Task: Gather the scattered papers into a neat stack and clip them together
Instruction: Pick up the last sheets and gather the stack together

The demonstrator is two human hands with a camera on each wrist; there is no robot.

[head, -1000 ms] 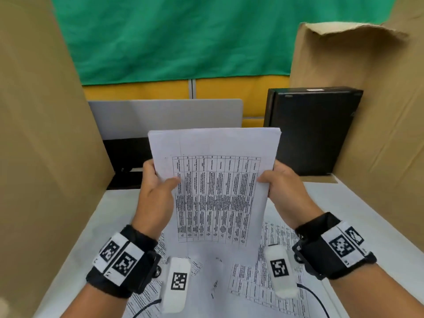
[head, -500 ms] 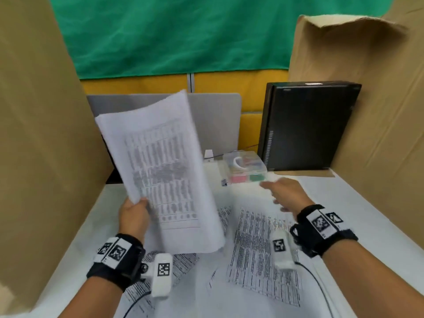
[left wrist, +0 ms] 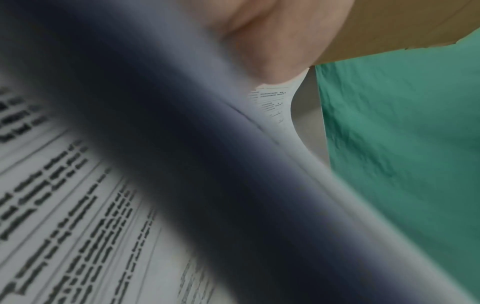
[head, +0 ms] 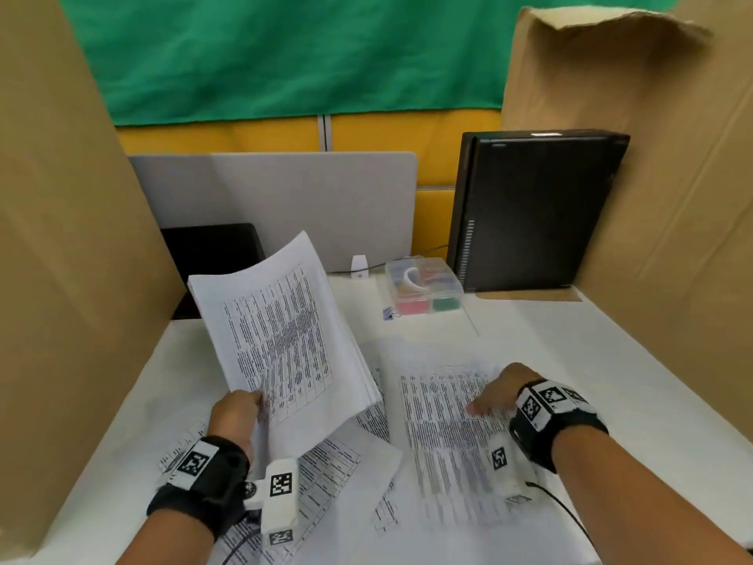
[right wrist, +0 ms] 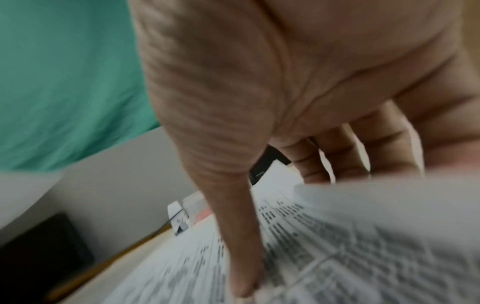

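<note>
Papers lie in two lots: a sheaf tilted up above the table, its lower corner pinched by the left hand, and loose sheets flat beneath the right hand, whose straight fingers and thumb press one down. Light and floppy, they likely slide easily and are best gripped at an edge. The small clip sits beside the box

White paper with black tabular print in ruled columns is recorded for the held stack and the loose sheet. The table is noted as white, the backdrop cloth green, the panel yellow, the side walls brown, the divider grey, the tower case black. White tags with black square codes are seen on black wristbands.
</note>
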